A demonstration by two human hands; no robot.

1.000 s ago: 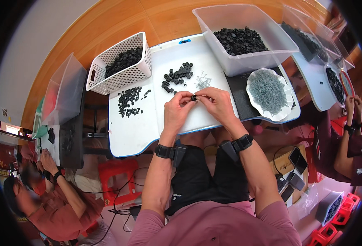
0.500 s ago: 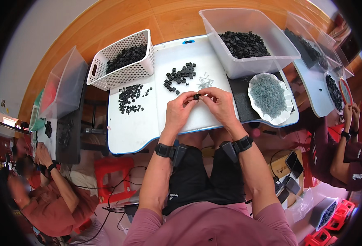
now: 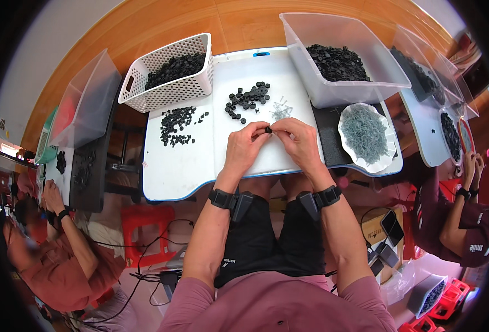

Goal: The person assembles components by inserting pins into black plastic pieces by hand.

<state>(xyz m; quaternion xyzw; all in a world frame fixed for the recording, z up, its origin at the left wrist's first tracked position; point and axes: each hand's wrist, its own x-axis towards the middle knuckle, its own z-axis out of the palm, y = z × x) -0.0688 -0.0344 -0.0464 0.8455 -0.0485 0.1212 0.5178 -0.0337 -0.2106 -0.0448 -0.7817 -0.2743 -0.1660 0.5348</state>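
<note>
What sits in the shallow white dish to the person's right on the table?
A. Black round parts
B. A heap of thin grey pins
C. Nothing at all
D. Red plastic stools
B: the white dish beside the right hand holds a heap of thin grey pins; the black parts lie in the bins and on the table.

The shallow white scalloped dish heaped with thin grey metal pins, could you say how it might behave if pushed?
The shallow white scalloped dish would probably slide easily on the dark mat. Its thin grey metal pins are heaped loosely, so some may spill over the low rim. It looks wide and flat, so tipping seems unlikely.
</note>
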